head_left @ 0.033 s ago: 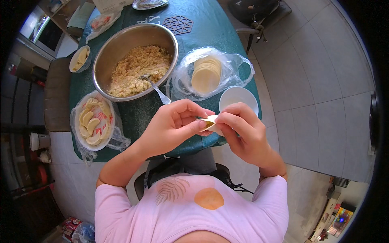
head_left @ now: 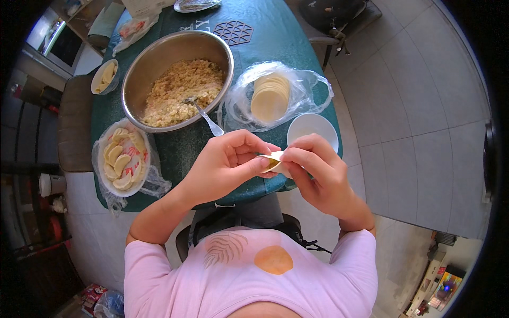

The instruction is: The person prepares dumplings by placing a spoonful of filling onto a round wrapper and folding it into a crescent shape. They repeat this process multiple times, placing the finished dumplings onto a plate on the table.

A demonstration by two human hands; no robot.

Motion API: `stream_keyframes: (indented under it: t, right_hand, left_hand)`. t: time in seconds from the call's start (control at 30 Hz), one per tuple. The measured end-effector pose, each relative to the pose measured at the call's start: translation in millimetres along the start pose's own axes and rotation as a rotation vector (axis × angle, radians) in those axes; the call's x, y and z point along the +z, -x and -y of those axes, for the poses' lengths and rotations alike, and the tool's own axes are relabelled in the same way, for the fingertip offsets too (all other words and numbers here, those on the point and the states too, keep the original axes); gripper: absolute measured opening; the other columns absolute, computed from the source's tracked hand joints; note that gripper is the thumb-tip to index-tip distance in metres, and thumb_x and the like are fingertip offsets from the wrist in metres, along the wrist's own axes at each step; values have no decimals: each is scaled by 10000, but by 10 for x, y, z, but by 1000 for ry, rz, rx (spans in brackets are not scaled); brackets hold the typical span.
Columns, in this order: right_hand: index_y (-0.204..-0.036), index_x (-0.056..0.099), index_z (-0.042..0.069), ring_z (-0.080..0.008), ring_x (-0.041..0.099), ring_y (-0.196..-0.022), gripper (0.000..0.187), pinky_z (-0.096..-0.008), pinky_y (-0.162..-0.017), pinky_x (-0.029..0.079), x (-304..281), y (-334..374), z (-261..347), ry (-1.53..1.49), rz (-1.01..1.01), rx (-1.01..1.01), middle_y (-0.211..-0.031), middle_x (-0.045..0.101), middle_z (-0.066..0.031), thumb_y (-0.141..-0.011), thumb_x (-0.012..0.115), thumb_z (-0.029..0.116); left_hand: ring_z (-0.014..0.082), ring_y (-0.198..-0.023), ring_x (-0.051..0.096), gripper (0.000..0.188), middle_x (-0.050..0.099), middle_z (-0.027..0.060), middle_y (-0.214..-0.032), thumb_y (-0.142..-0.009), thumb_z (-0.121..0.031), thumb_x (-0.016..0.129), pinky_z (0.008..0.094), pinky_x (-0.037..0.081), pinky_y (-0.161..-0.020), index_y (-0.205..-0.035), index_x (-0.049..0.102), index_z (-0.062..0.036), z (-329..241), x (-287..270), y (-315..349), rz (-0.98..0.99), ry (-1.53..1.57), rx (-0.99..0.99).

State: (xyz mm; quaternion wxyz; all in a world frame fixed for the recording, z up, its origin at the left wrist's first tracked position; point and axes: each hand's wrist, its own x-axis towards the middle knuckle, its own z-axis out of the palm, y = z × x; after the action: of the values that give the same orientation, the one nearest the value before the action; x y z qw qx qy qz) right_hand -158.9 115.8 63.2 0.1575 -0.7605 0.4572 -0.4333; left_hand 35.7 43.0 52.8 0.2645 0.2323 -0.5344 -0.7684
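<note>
Between my two hands is a dumpling, its pale wrapper folded over a bit of yellowish filling that shows at the gap. My left hand cups it from the left, thumb against the near side. With thumb and forefinger, my right hand pinches the wrapper's right end. Just beyond my right hand stands a white bowl, partly hidden by it. Past my hands, a stack of round dumpling wrappers lies in a clear plastic bag. A large steel bowl holds crumbly filling with a spoon in it.
At the table's left, a plastic-covered plate bears several folded dumplings. Behind it is a small bowl with more pale pieces. A dark lattice trivet lies on the green tablecloth. A brown chair stands at the left.
My right thumb and forefinger have shifted very slightly left along the wrapper's edge. Everything else stays as it was.
</note>
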Motion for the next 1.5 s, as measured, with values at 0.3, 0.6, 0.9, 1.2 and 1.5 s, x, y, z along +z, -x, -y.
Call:
stream_keyframes:
  t: [0.3, 0.6, 0.9, 1.2, 1.5]
  right_hand:
    - [-944, 598, 14, -244, 543, -697, 212, -326, -586, 455, -44, -95, 34, 76, 99, -114, -867, 555, -110, -758, 685, -39]
    - [-956, 611, 18, -221, 556, -690, 226, -293, -559, 456, 9, -60, 49, 13, 16, 6, -852, 570, -104, -758, 685, -63]
    - [-961, 582, 10, -246, 597, -743, 207, -296, -621, 475, 47, -67, -8, -130, -21, 140, -925, 571, -130, -778, 664, -43]
    - [-941, 596, 24, -134, 561, -730, 251, -234, -587, 441, 64, -98, -6, -137, -1, 132, -939, 577, -89, -732, 682, -83]
    - [-980, 612, 21, -262, 602, -742, 218, -344, -636, 496, 44, -126, -14, -77, -18, 33, -850, 607, -123, -775, 666, -30]
  left_hand:
    - [169, -963, 631, 124, 623, 166, -1081, -862, 13, 610, 282, 536, -830, -975, 572, 46, -52, 1, 9, -32, -58, -78]
    - [163, -1032, 589, 236, 596, 148, -1132, -832, 51, 627, 293, 501, -886, -1058, 566, 18, -33, -30, 22, 73, -114, 55]
    - [183, -1121, 548, 367, 544, 130, -1176, -837, 90, 585, 310, 455, -961, -1110, 393, -60, 365, 157, 38, -82, 147, 235]
    - [197, -1086, 579, 345, 554, 180, -1203, -853, 81, 571, 305, 490, -923, -1131, 399, -28, 403, 185, 84, -142, -20, 345]
    - [174, -1043, 607, 367, 574, 169, -1202, -850, 68, 581, 300, 500, -905, -1198, 480, 8, 351, 153, 118, -158, -264, 398]
